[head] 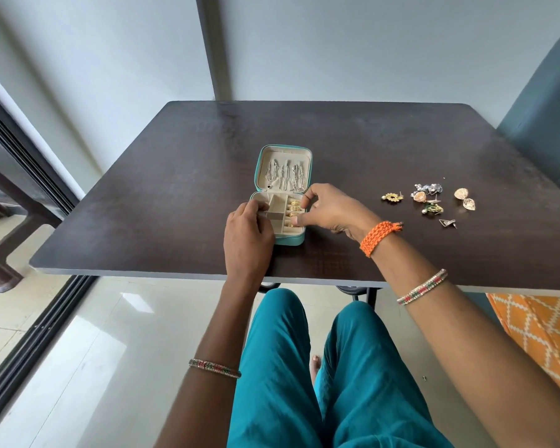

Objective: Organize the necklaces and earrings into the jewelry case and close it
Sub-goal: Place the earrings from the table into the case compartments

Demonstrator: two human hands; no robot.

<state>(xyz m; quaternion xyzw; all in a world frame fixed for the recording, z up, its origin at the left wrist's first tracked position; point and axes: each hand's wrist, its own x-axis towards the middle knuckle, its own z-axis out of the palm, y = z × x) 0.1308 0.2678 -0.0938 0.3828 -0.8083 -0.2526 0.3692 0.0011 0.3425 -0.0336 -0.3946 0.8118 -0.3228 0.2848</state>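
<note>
while both hands work at the open case [296, 238], left hand [248, 234] gripping its near-left edge, right hand [328, 208] pinching by the ring slots, earrings [430, 202] right of it await fetching

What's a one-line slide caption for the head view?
Both hands, left and right, work at the open teal jewelry case on a dark wooden table; loose earrings wait to the right.

case [280, 195] on table [337, 140], near the front edge | lid [284, 151] lies open behind the tray | necklaces [283, 174] in lid | rings [294, 210] in tray, right side | left hand [248, 231] on tray's left | right hand [328, 208] on tray's right | earrings [430, 202] on table, far right of case
</note>
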